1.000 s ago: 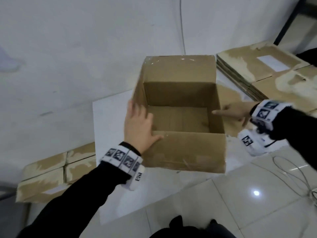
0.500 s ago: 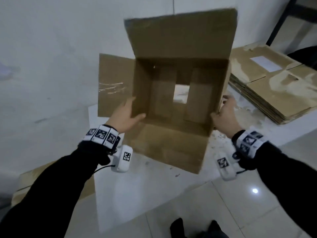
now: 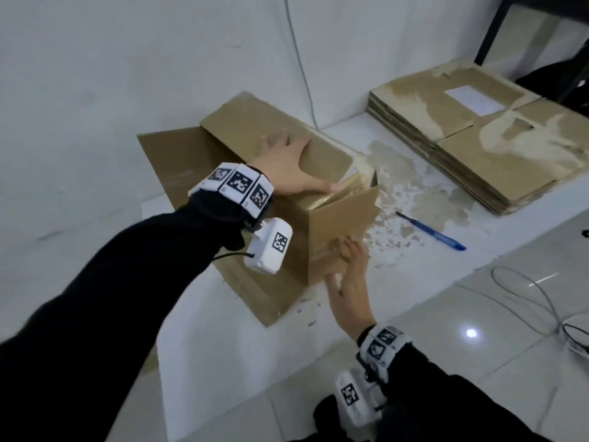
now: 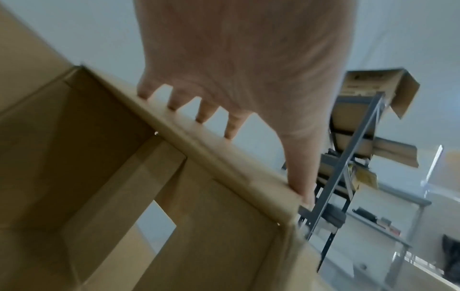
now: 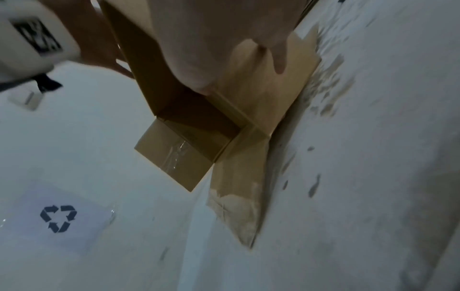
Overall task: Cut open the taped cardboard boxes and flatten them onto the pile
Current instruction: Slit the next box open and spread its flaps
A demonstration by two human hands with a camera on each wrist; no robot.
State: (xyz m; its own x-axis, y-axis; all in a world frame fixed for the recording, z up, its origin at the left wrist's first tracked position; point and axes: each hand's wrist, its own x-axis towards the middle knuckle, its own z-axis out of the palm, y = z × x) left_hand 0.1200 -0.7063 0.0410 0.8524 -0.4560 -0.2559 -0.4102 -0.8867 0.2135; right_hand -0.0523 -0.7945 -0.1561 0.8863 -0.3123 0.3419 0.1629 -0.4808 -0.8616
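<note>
Under flat hands (image 3: 287,167), the box (image 3: 274,161) shows no readable writing.

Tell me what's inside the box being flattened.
Nothing shows inside the cardboard box: bare walls and loose bottom flaps with an open gap. The left hand presses on top; lower corners stay hidden.
</note>
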